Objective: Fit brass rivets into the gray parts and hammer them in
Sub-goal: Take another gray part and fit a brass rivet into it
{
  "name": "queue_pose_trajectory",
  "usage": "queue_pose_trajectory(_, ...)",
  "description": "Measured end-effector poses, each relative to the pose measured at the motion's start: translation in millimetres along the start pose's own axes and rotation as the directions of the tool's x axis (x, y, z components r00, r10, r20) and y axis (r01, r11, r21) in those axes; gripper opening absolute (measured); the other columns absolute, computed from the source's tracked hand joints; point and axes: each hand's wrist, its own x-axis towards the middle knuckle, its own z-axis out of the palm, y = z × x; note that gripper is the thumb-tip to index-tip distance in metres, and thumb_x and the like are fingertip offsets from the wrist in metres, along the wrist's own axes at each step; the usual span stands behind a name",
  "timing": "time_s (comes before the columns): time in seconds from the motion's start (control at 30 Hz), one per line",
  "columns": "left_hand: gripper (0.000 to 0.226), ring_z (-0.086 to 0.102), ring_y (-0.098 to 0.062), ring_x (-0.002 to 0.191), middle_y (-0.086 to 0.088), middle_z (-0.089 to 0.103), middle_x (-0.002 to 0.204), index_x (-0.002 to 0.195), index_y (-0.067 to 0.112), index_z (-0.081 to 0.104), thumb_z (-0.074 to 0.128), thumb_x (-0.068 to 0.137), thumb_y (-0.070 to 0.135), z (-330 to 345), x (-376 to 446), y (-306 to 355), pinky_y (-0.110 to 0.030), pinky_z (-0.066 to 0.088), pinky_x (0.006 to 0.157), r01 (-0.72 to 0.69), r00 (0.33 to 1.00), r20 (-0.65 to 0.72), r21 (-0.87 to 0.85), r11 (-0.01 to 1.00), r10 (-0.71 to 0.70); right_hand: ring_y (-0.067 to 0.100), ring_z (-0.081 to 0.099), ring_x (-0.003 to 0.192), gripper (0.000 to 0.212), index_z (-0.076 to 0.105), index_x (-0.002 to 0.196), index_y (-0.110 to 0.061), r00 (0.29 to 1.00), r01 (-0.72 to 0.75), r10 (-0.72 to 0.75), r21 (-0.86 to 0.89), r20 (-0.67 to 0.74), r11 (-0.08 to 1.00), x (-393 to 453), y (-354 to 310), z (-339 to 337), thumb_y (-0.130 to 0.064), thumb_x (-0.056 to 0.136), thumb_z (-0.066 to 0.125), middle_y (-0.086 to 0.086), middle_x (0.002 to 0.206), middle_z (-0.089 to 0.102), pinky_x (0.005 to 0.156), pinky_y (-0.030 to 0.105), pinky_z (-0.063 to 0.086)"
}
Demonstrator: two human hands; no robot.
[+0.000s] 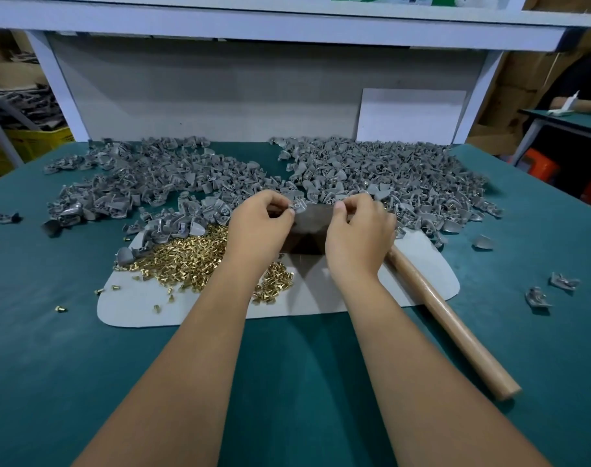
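Both hands work close together over a dark block (312,227) at the middle of the green surface (287,382). Left hand (258,227) has its fingers curled and pinches a small gray part (298,206) between thumb and fingertips, holding it just above the block's far edge. Right hand (358,230) also has its fingers curled, thumb and forefinger pressed together near the part; whatever it pinches is too small to make out.

A pile of brass rivets (186,254) lies just left of the left hand on a pale gray mat (135,305), with more rivets spilling under the left wrist and a few strays on the green cloth (61,309). The block sits on the same mat. A hammer lies on the right, its wooden handle (456,328) running from under the right hand toward the near right corner; its head is hidden behind the hand.

Two broad heaps of gray parts fill the back of the surface: one on the left (135,183) and a larger one on the right (388,176), both reaching up to the hands. Loose parts lie scattered at the far left (7,217) and far right (563,281).

A white board (410,112) leans against the back panel under a shelf (287,28). Another person's arm (580,104) rests on a neighboring table at the upper right.
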Motion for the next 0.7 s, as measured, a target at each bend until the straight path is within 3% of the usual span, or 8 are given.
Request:
queue_pose_trajectory(0.1, 0.012, 0.059, -0.022, 0.107, 0.018, 0.064, 0.089, 0.083, 0.035, 0.066, 0.067, 0.089, 0.025, -0.4, 0.3, -1.5, -0.044, 0.051, 0.093, -0.007, 1.0, 0.015, 0.089, 0.996, 0.005, 0.01, 0.052, 0.09, 0.01, 0.057, 0.086, -0.026, 0.998, -0.012, -0.004, 0.266, 0.059, 0.964, 0.0, -3.6, -1.4, -0.02, 0.094, 0.055, -0.015, 0.085, 0.058, 0.078, 0.027, 0.041)
queue_pose_trajectory(0.17, 0.01, 0.056, -0.024, 0.114, 0.02, 0.062, 0.089, 0.086, 0.037, 0.068, 0.067, 0.088, 0.027, -1.7, -0.9, -0.5, -0.049, 0.045, 0.1, -0.024, 1.0, 0.014, 0.119, 0.993, 0.023, 0.001, 0.057, 0.083, 0.013, 0.061, 0.086, -0.026, 0.993, -0.045, -0.002, 0.389, 0.119, 0.92, -1.0, -6.3, -2.3, -0.015, 0.092, 0.057, -0.016, 0.082, 0.061, 0.072, 0.018, 0.044)
queue_pose_trajectory(0.3, 0.025, 0.043, -0.02, 0.128, 0.014, 0.063, 0.107, 0.111, 0.036, 0.071, 0.068, 0.087, 0.029, -4.0, -3.5, 2.3, -0.047, 0.032, 0.109, -0.095, 0.993, -0.053, 0.174, 0.98, 0.106, -0.002, 0.062, 0.079, 0.02, 0.065, 0.082, -0.026, 0.987, -0.093, 0.013, 0.504, 0.16, 0.858, 1.5, -7.4, -1.9, -0.008, 0.089, 0.061, -0.014, 0.081, 0.067, 0.075, 0.016, 0.05)
queue_pose_trajectory(0.4, 0.023, 0.037, -0.012, 0.127, 0.02, 0.057, 0.105, 0.108, 0.035, 0.072, 0.068, 0.087, 0.026, -4.2, -6.2, 6.8, -0.044, 0.027, 0.111, -0.183, 0.979, -0.071, 0.111, 0.977, 0.192, -0.006, 0.061, 0.077, 0.02, 0.068, 0.082, -0.026, 0.984, -0.107, 0.012, 0.537, 0.178, 0.837, 3.6, -6.8, -2.1, -0.008, 0.088, 0.063, -0.015, 0.079, 0.067, 0.072, 0.01, 0.048)
queue_pose_trajectory(0.47, 0.02, 0.035, -0.002, 0.12, 0.031, 0.047, 0.101, 0.103, 0.037, 0.073, 0.07, 0.086, 0.026, -2.4, -8.8, 9.7, -0.035, 0.022, 0.107, -0.224, 0.972, -0.055, 0.077, 0.971, 0.229, -0.005, 0.061, 0.077, 0.017, 0.069, 0.084, -0.025, 0.983, -0.099, -0.002, 0.536, 0.185, 0.838, 4.1, -6.8, -1.9, -0.009, 0.088, 0.063, -0.014, 0.08, 0.067, 0.07, 0.007, 0.046)
queue_pose_trajectory(0.57, 0.019, 0.031, 0.004, 0.114, 0.034, 0.038, 0.099, 0.101, 0.039, 0.072, 0.073, 0.085, 0.03, 1.9, -11.6, 11.1, -0.026, 0.014, 0.098, -0.248, 0.968, -0.021, 0.078, 0.966, 0.25, -0.002, 0.062, 0.078, 0.016, 0.068, 0.084, -0.024, 0.982, -0.101, -0.006, 0.548, 0.19, 0.831, 4.2, -7.6, -2.9, -0.01, 0.088, 0.063, -0.012, 0.08, 0.067, 0.071, 0.011, 0.048)
queue_pose_trajectory(0.63, 0.017, 0.034, 0.002, 0.114, 0.034, 0.04, 0.097, 0.098, 0.036, 0.073, 0.074, 0.085, 0.026, 3.3, -11.1, 11.1, -0.031, 0.021, 0.105, -0.25, 0.968, -0.018, 0.039, 0.967, 0.251, -0.003, 0.061, 0.075, 0.017, 0.068, 0.082, -0.024, 0.981, -0.086, -0.026, 0.557, 0.191, 0.826, 3.2, -9.0, -4.1, -0.008, 0.087, 0.063, -0.013, 0.078, 0.067, 0.069, 0.012, 0.048)
queue_pose_trajectory(0.7, 0.018, 0.04, -0.003, 0.116, 0.021, 0.047, 0.1, 0.092, 0.037, 0.071, 0.074, 0.086, 0.021, 2.8, -9.4, 12.5, -0.039, 0.031, 0.112, -0.235, 0.972, -0.016, -0.012, 0.972, 0.235, -0.007, 0.059, 0.071, 0.019, 0.067, 0.079, -0.024, 0.979, -0.053, -0.07, 0.561, 0.194, 0.826, 0.8, -11.0, -4.7, -0.007, 0.086, 0.064, -0.014, 0.075, 0.066, 0.066, 0.008, 0.046)
